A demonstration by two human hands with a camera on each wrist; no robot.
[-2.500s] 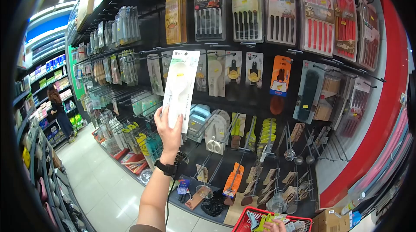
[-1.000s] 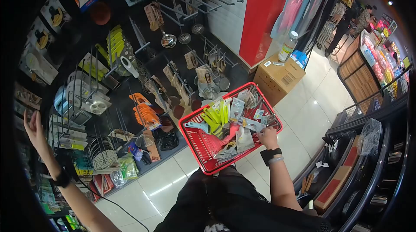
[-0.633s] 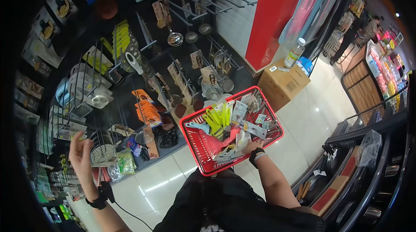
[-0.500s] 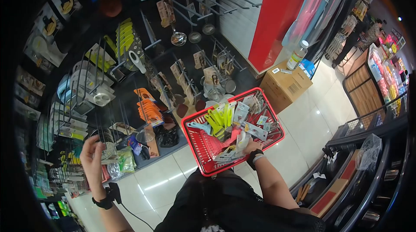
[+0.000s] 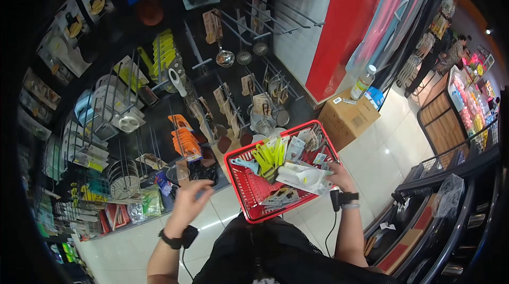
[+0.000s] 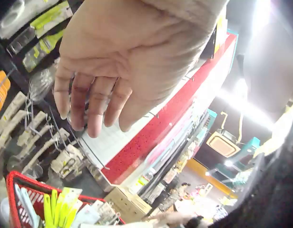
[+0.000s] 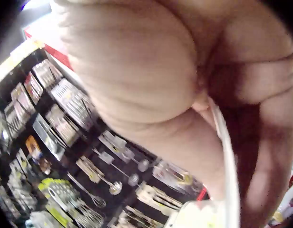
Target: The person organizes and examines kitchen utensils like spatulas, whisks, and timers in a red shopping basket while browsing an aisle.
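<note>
If the right grip [image 5: 341, 176], pinching a white carded utensil [image 5: 302, 178], is loosened, the red plastic basket [image 5: 248, 191] could be missed; left grip [image 5: 190, 202] relaxed, empty.

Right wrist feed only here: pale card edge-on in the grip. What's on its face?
Observer: Head view shows a white spoon-shaped utensil on the white card.
Operator: What's beneath it?
Observer: A red shopping basket. I can't tell whether the card touches the contents.
Operator: Other grip carrying anything?
Observer: No, the left wrist view shows the left grip holding nothing, palm toward that camera.
</note>
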